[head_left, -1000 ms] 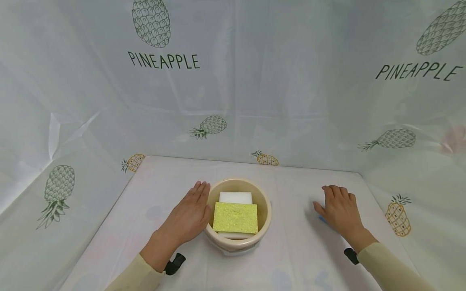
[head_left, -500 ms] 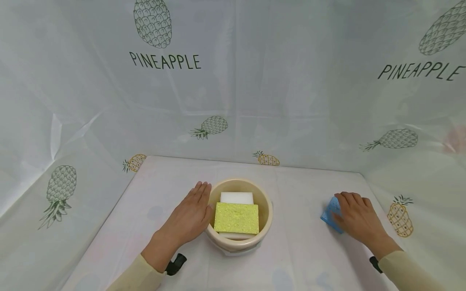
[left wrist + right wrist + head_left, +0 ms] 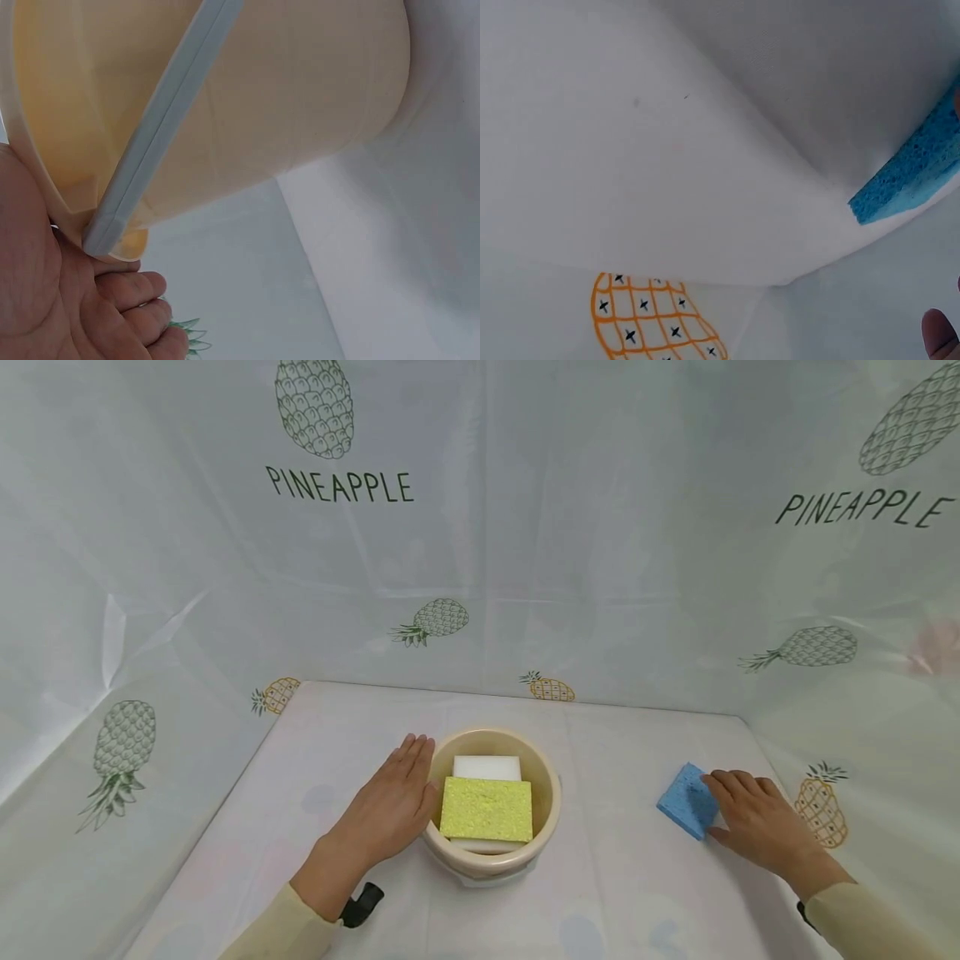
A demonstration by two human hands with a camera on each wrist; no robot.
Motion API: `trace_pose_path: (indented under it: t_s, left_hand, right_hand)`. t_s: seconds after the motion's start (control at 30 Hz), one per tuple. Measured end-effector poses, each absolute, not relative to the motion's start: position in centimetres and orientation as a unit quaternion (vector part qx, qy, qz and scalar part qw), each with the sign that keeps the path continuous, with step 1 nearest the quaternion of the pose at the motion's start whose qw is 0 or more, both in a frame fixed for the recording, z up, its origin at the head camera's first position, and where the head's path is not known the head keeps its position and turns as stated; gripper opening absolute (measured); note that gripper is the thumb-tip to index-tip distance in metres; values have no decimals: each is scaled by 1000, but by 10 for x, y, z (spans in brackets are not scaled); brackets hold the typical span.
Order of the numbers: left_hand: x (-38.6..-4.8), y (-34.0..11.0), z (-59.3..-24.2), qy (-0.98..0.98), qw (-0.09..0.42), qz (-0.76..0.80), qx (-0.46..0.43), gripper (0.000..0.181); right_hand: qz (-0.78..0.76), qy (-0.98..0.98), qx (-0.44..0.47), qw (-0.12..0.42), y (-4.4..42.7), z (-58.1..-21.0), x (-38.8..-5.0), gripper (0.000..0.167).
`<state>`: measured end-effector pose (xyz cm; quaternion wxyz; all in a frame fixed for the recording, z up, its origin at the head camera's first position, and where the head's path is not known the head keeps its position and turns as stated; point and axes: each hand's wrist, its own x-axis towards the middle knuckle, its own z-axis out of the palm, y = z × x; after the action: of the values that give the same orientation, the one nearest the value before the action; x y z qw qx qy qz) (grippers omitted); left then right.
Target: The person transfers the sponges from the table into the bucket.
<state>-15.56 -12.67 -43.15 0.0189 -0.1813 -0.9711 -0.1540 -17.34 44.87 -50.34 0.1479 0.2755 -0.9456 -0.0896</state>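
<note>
Toward the middle of the table stands a cream bucket [image 3: 547,827], with a yellow sponge [image 3: 486,810] lying over white blocks [image 3: 487,767] inside. My left hand [image 3: 390,793] rests against the bucket's left side with straight fingers. In the left wrist view its palm [image 3: 45,292] is at the rim, beside the end of the grey handle [image 3: 169,124]. To the right, a blue sponge [image 3: 687,802] lies on the table. My right hand [image 3: 761,822] is at its right edge, fingers loosely bent, the index fingertip appearing to touch it. Most of that hand is outside the right wrist view.
A pale cloth covers the table [image 3: 607,877]. White sheeting [image 3: 600,543] printed with pineapples rises behind the table and along both sides. Between the bucket and the blue sponge is a stretch of bare tablecloth.
My right hand has moved right and toward me, from above the blue sponge to its right edge, uncovering it. The left hand and bucket stay in place.
</note>
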Motion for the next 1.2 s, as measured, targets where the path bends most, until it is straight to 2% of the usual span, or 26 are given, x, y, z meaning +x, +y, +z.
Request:
trace_pose_path:
  t_s: [0.37,0.8,1.2]
  left_hand:
    - [-155,-127,-432,-972,16,-156,-175,63]
    - [-154,-127,-430,-973,16,-146,-176,63]
    - [-155,-125,-431,-974,18,-145,-174,64]
  right_hand:
    - [-85,-935,281,200,405,-516,-211,87]
    - [-107,-949,256,152,463,-508,-206,88]
    - [-101,-962,236,91,468,-515,-211,83]
